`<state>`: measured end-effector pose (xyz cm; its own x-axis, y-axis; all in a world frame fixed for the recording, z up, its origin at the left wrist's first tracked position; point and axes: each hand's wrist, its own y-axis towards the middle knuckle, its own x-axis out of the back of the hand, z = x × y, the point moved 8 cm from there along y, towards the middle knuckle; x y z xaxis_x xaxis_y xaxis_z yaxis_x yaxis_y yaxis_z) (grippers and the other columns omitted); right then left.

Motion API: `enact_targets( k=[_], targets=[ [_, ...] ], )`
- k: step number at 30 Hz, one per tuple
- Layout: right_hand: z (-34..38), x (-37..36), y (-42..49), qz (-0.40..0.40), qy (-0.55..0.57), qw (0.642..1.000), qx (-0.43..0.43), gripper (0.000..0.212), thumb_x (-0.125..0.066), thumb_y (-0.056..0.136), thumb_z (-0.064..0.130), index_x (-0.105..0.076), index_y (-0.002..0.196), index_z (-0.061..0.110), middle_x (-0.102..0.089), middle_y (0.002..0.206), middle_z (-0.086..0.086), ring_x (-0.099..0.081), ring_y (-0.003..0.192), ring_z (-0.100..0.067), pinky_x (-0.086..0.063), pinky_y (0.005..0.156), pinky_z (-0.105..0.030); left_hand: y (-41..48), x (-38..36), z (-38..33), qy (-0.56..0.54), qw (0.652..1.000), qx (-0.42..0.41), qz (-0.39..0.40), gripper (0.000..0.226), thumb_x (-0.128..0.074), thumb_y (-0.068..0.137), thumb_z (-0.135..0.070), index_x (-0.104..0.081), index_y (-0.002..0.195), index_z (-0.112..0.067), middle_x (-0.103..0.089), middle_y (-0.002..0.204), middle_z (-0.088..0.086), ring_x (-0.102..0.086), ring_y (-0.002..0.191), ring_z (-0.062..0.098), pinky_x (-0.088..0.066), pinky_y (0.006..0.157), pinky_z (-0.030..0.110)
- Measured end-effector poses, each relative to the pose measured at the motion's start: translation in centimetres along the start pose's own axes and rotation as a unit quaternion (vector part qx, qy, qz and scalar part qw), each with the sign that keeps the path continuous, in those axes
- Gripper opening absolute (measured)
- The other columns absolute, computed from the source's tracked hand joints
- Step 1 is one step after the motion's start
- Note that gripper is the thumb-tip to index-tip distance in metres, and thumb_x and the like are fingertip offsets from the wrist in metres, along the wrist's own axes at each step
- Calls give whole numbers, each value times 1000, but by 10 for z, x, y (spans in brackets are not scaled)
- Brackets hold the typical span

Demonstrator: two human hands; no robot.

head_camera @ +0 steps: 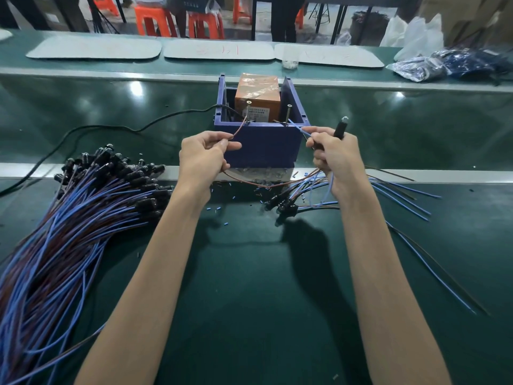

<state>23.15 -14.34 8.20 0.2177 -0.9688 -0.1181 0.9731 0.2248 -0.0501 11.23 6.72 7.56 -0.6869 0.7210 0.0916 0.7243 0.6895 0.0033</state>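
left fingers (222, 144) pinching brown wire (239, 129), right fingers (315, 138) pinching blue wire (297, 127)

Your green bench (249, 295) bears a wire bundle (69, 223) at nine o'clock, a blue box (266, 145) at twelve, and loose wires (401, 200) at three.

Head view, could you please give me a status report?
Left hand pinches brown wire, right hand pinches blue wire. Wire tips at blue box top. Nothing in the way.

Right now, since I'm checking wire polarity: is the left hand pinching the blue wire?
No, the left hand pinches the brown wire; the right hand holds the blue wire.
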Motion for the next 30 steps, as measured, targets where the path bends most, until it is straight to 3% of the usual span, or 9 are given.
enact_targets(
  k=[13, 19, 30],
  targets=[
    [1, -1, -1, 10, 5, 1000, 5, 26, -44, 90, -6, -69, 95, 0, -54, 55, 4, -26, 38, -2, -21, 39, -14, -2, 0, -6, 8, 1000, -3, 18, 24, -51, 96, -5, -66, 85, -20, -72, 77, -9, -46, 41, -3, -44, 50, 13],
    [1, -2, 0, 14, 0, 1000, 9, 31, -43, 91, -5, -68, 81, 11, -54, 52, 7, -30, 40, -1, -24, 38, -12, -2, 0, -5, 24, 999, -11, 27, 23, -51, 96, -6, -66, 87, -20, -73, 79, -9, -48, 42, -4, -43, 50, 13],
    [0, 0, 0, 15, -9, 1000, 5, 29, -44, 92, -3, -67, 83, 11, -56, 49, 10, -33, 39, -1, -27, 37, -12, 0, 1, -4, 37, 999, -11, 33, 23, -51, 96, -7, -66, 87, -23, -73, 77, -12, -47, 42, -2, -45, 53, 15]
  ],
)
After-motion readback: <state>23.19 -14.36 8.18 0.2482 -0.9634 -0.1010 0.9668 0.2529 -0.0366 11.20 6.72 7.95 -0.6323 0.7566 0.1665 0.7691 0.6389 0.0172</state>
